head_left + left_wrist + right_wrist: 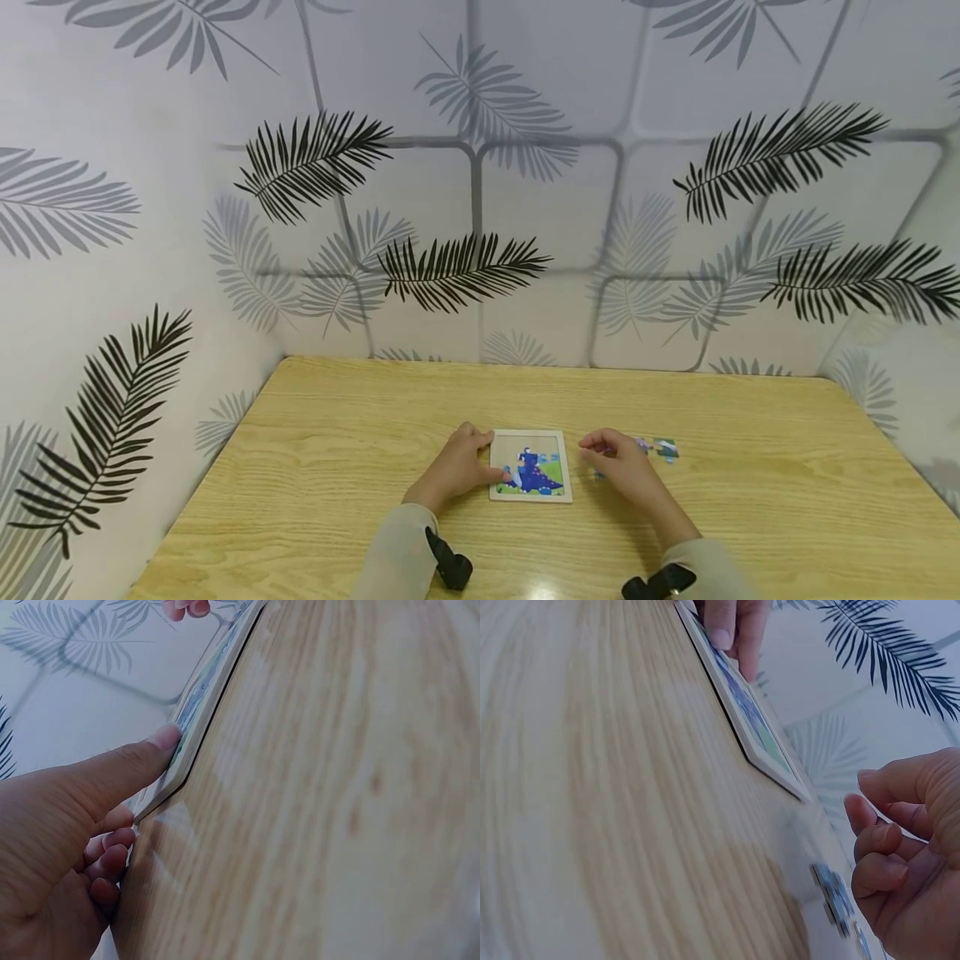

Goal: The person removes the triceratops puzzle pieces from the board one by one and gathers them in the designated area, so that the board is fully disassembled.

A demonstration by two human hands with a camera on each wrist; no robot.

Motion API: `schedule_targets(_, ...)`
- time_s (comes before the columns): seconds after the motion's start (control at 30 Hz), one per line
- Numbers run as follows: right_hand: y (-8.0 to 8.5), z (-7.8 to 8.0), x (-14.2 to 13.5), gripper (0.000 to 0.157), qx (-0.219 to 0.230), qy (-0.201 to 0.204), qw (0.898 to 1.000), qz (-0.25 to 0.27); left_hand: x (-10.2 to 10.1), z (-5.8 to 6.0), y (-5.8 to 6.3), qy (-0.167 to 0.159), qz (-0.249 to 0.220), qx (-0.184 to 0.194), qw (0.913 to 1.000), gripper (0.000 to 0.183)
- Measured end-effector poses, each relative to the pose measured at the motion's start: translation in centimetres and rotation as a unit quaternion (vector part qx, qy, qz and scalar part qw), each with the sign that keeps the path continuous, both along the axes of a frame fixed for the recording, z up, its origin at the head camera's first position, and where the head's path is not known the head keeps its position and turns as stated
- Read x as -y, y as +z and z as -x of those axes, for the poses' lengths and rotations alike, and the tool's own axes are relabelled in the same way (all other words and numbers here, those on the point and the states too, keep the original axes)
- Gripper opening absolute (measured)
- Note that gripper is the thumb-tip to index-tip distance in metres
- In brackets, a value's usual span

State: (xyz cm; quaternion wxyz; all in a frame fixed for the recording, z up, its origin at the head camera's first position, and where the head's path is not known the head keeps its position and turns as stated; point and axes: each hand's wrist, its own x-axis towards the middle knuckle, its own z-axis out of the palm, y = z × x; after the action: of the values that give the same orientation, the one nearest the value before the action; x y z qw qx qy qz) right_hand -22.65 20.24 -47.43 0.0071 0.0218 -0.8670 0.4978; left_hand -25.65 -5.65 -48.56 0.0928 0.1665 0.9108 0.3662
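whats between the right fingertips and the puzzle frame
In the head view, only bare table lies between the right fingertips and the puzzle frame.

a pale yellow wooden bench (337,433) spreads across the lower part of the head view, its grain running mostly sideways and its far corners rounded. a patch of glare (540,591) shines near the bottom edge. behind stands a whitish-grey back wall (551,204), printed with black feathery leaves (315,162), fainter grey leaves (487,96) and grey rounded outlines (476,192) like big panes. the left wall (75,308) bears similar foliage; the right side, rather blurred, looks like another patterned wall (918,367).
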Motion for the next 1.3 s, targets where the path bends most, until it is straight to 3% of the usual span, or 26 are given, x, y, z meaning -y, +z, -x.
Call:
schedule_targets(0.37,-0.1,0.4,3.9,0.007,-0.010,0.028,1.000,0.002,-0.1,0.1,0.2,0.002,0.013,0.001,0.9999,0.077)
schedule_targets(0.67,-0.4,0.8,5.8,0.010,0.007,0.051,0.999,-0.002,-0.1,0.2,-0.1,0.002,0.011,0.000,0.9999,0.076)
schedule_targets(0.93,-0.6,1.0,6.4,0.015,0.020,0.053,0.998,-0.039,0.0,0.1,0.2,-0.001,0.011,0.000,0.9999,0.076)
schedule_targets(1.17,-0.6,1.2,6.6,0.025,0.011,0.078,0.991,-0.104,0.0,0.1,0.2,-0.001,0.008,0.002,1.0000,0.077)
schedule_targets(1.3,-0.7,1.4,6.6,0.025,0.021,0.081,0.991,-0.106,0.0,0.1,0.1,-0.002,0.009,-0.001,1.0000,0.077)
